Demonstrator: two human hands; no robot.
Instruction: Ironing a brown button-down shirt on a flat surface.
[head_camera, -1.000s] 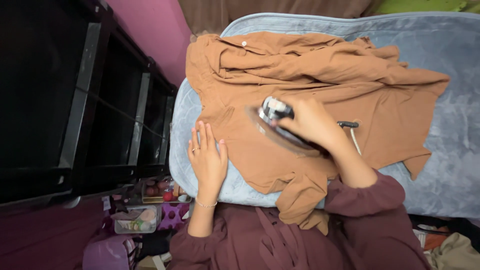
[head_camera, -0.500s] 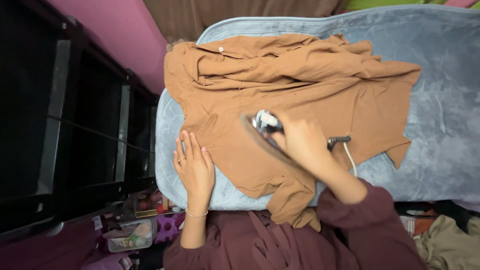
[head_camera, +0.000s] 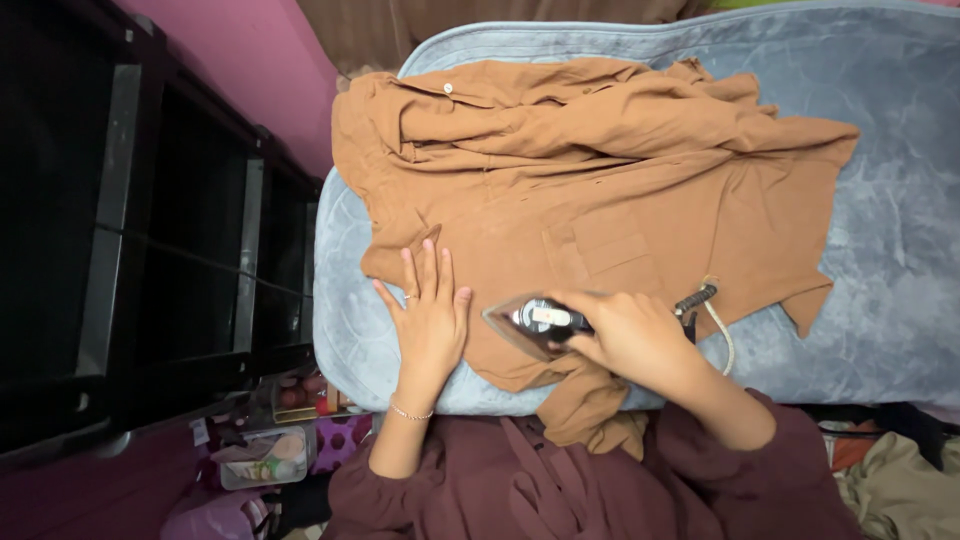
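**Ironing the brown shirt: near hem under way, upper half still rumpled**

Your shirt (head_camera: 600, 190) lies spread across the blanket (head_camera: 900, 250), collar end toward the pink wall, hem toward you, with a fold of it hanging off the near edge. The middle panel around the chest pocket looks fairly flat; I judge that part pressed or close to it. The upper part is still bunched in thick folds and ridges, and the far right flap is creased, so most of the garment looks left to do.

The iron (head_camera: 530, 322) sits on the cloth near the hem, pointed nose to your left. Your right hand (head_camera: 625, 335) is closed around its handle. Your left hand (head_camera: 430, 310) lies flat, fingers spread, palm down on the cloth just beside the iron's nose, gripping nothing.

The shirt is a thin, soft woven cloth in rust brown, matte, with a small pale button near the collar. The iron has a dark body and a pale cord (head_camera: 722, 335) trailing off to your right. The blanket is grey-blue, plush, with a faint embossed pattern and rounded corners. A black shelf (head_camera: 150, 230) stands at your left.
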